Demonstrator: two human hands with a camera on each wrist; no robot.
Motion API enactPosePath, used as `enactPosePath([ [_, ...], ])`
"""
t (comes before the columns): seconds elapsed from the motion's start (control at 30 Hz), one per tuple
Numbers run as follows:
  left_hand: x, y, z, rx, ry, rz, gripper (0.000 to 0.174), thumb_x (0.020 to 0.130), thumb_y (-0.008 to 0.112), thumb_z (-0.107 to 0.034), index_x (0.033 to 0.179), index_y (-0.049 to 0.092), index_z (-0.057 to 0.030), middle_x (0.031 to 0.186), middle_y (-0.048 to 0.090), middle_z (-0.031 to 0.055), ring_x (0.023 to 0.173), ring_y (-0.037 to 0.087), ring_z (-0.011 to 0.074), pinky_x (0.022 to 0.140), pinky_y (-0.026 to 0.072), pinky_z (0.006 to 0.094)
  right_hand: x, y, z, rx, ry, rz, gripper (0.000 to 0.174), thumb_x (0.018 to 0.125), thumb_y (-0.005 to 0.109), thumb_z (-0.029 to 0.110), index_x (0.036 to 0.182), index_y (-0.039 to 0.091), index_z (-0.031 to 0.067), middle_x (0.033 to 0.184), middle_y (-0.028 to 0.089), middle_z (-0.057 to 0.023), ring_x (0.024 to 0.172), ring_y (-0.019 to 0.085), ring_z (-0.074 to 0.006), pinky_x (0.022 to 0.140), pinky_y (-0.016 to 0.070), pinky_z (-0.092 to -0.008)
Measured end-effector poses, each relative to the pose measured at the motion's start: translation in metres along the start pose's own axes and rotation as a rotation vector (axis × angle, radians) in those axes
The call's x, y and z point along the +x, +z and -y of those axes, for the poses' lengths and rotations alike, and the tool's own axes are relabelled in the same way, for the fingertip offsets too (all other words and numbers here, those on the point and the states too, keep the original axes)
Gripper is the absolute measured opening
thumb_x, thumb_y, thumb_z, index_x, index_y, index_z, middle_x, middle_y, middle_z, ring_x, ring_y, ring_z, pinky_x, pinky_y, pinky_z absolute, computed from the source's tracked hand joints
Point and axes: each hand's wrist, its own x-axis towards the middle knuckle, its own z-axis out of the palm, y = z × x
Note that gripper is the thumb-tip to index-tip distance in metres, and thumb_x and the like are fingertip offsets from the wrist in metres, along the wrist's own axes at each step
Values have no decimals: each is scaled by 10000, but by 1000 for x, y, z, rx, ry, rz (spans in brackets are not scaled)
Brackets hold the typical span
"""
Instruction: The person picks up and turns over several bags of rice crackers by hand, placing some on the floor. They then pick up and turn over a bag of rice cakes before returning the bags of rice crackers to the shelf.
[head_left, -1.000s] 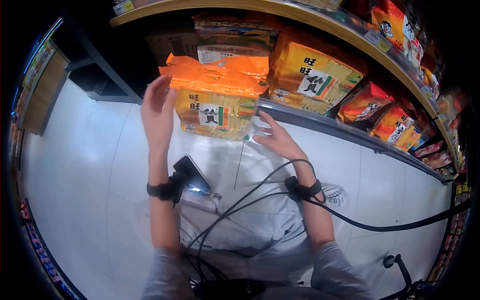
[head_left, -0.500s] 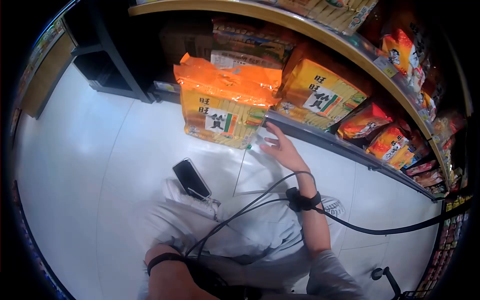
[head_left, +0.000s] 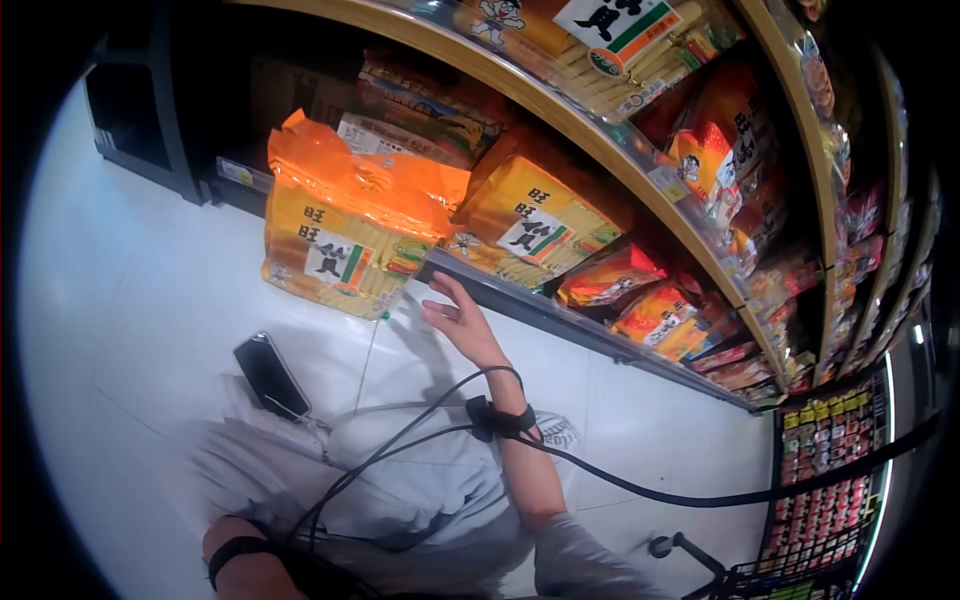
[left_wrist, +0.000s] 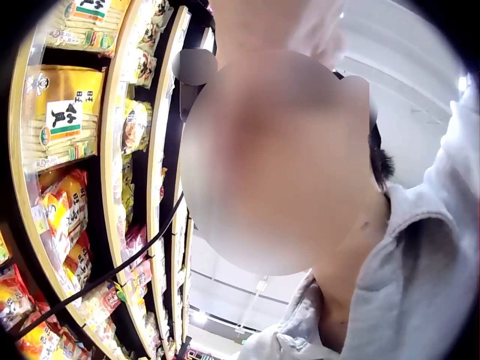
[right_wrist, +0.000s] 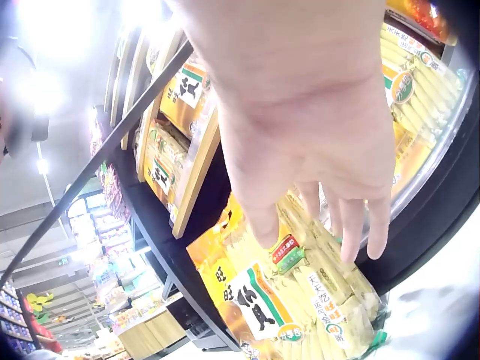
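Observation:
A large orange-and-yellow bag of stick-shaped snacks [head_left: 345,255] stands upright on the floor before the bottom shelf, its orange top crumpled. My right hand [head_left: 460,320] is beside the bag's lower right corner, fingers loosely spread and holding nothing. In the right wrist view the thumb of the right hand [right_wrist: 315,157] overlaps the bag [right_wrist: 285,292]. My left forearm is drawn back at the bottom left of the head view, its hand out of frame. The left wrist view shows the left hand [left_wrist: 259,30] raised close to the head, its fingers mostly hidden.
A matching bag [head_left: 540,220] sits on the bottom shelf, with red snack bags [head_left: 610,275] to its right. Wooden-edged shelves [head_left: 600,125] rise above. A phone [head_left: 270,375] lies by my crossed legs. Black cables [head_left: 650,488] run from my wrists across my lap.
My left hand has left the top of the bag and come back up toward my head. The head view has turned right. My right hand stays near the bag's corner.

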Motion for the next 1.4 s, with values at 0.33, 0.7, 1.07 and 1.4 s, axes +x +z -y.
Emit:
enactPosePath([
  [0.33, -11, -12, -32, -23, 73, -52, 342, 979, 473, -219, 1234, 522, 3, 1124, 666, 137, 1061, 643, 194, 1044, 395, 450, -5, -7, 12, 12, -55, -111, 568, 906, 626, 59, 1421, 388, 35, 1401, 460, -164, 1196, 564, -287, 963, 469, -343],
  [0.7, -15, 15, -46, -117, 102, -58, 292, 965, 524, -201, 1168, 595, -4, 1066, 693, 143, 1014, 661, 216, 1009, 415, 430, -56, 4, 71, -82, -58, -169, 556, 917, 626, 154, 1412, 408, 28, 1409, 467, -143, 1249, 526, -311, 947, 486, -362],
  [1.07, 21, 24, -57, -32, -50, -17, 247, 952, 575, -184, 1102, 668, -10, 1009, 719, 150, 968, 678, 237, 974, 436, 410, -102, 7, 157, -96, -202, -137, 546, 896, 644, 223, 1366, 458, 18, 1393, 479, -121, 1231, 540, -287, 975, 458, -360],
  [1.4, 55, -66, 7, 1107, -423, -84, 126, 868, 684, -101, 954, 727, -21, 994, 723, 98, 944, 670, 192, 847, 507, 294, -61, -3, 102, 321, -94, -9, 447, 908, 638, 151, 1306, 492, 8, 1298, 545, -118, 1175, 565, -251, 974, 491, -392],
])
